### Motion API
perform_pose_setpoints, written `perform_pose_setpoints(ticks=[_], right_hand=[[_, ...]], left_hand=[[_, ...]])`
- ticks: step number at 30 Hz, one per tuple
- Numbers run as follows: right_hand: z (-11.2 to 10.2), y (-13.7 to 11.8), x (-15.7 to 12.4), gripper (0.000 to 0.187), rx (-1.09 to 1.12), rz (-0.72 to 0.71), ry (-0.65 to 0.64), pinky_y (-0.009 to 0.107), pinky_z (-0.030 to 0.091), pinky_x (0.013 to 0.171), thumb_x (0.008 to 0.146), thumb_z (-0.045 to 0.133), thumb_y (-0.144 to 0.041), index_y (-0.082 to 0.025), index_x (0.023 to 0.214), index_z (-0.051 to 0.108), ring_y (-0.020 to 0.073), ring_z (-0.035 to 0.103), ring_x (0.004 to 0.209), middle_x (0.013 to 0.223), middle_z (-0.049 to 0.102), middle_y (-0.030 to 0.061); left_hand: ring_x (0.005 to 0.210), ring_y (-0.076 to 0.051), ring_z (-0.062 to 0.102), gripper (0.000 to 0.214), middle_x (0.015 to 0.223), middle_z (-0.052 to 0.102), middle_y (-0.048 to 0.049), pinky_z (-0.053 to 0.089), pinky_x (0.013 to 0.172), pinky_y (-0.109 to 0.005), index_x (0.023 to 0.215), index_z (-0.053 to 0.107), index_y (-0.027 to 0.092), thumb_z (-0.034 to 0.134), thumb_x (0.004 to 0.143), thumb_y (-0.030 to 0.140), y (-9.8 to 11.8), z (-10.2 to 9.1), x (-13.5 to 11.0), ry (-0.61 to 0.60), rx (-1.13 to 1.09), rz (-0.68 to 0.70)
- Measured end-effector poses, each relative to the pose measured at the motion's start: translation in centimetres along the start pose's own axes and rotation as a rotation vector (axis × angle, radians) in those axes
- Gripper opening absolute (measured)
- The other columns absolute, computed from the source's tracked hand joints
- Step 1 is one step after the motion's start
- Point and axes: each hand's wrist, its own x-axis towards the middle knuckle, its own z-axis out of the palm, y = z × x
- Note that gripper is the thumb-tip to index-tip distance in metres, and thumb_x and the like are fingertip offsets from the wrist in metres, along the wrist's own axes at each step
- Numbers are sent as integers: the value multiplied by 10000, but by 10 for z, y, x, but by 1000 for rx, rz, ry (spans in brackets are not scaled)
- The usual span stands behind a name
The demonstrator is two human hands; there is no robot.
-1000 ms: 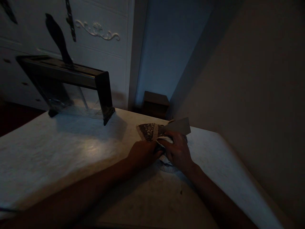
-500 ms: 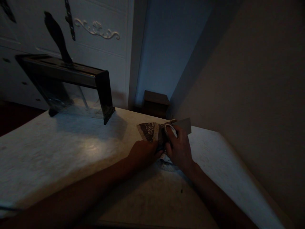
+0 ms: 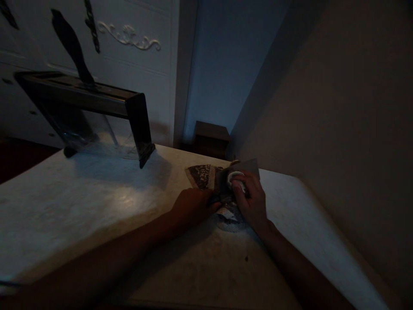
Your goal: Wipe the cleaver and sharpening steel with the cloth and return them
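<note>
My left hand (image 3: 193,209) is closed around the dark handle of a cleaver (image 3: 253,165), whose broad grey blade points away to the right. My right hand (image 3: 251,196) pinches a wad of pale cloth (image 3: 231,176) and presses it on the blade. Beneath the cleaver lies a brown and cream patterned cloth (image 3: 200,175), bunched up, with part of it showing below my hands. Dim light hides fine detail of the handle and the wad.
On the left of the pale tabletop (image 3: 122,200) stands a knife block (image 3: 135,107) with clear sides and a dark handle (image 3: 72,45) rising from it. Behind are a white cabinet (image 3: 148,73) and a low brown box (image 3: 211,133). A wall (image 3: 338,107) borders the right.
My right hand has slid slightly right and down along the blade with the pale wad, baring more of the blade near the handle. My left hand keeps its grip.
</note>
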Motion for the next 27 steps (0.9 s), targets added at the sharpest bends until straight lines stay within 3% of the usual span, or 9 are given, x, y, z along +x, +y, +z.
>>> perform_pose_setpoints(ticks=[5, 10, 13, 18, 22, 27], right_hand=[[4, 5, -6, 279, -4, 94, 83, 357, 533, 772, 878, 612, -298, -201, 1127, 530, 211, 618, 945, 1049, 624, 74], [2, 4, -5, 364, -28, -121, 116, 399, 518, 893, 885, 602, -202, -232, 1237, 518, 215, 601, 1050, 1121, 627, 77], [-1, 1, -1, 379, -27, -228, 146, 395, 525, 886, 883, 583, -129, -260, 1236, 544, 207, 609, 1045, 1106, 638, 65], [-9, -1, 3, 364, -2, -257, 160, 398, 531, 872, 871, 586, -91, -266, 1190, 605, 207, 629, 1014, 1091, 659, 61], [-14, 2, 6, 265, 3, -143, 292, 395, 530, 865, 865, 619, -160, -253, 1111, 650, 206, 641, 975, 1041, 679, 43], [-26, 19, 21, 211, 137, 165, 650, 371, 548, 810, 816, 688, -255, -185, 1011, 647, 186, 652, 868, 946, 669, 43]], left_hand=[[816, -255, 672, 419, 895, 720, -96, 492, 692, -336, 1026, 677, 202, 467, 881, 535, -1, 2, 1, -3, -4, -9], [807, -253, 679, 403, 892, 722, -91, 494, 693, -336, 1047, 661, 216, 453, 889, 523, -3, 5, 1, -15, 42, -7], [787, -265, 685, 408, 883, 722, -92, 495, 674, -348, 1062, 653, 222, 433, 897, 523, -3, 6, 0, -7, 81, 11], [751, -283, 688, 415, 895, 731, -80, 481, 627, -358, 1107, 636, 251, 402, 910, 532, -2, 5, -2, 27, 137, 10], [774, -269, 682, 395, 910, 727, -67, 473, 644, -344, 1090, 646, 263, 413, 908, 524, -1, 3, -3, 24, 110, -22], [779, -251, 674, 370, 904, 717, -69, 463, 651, -325, 1027, 656, 243, 403, 920, 491, -4, 0, 0, 30, 83, -55]])
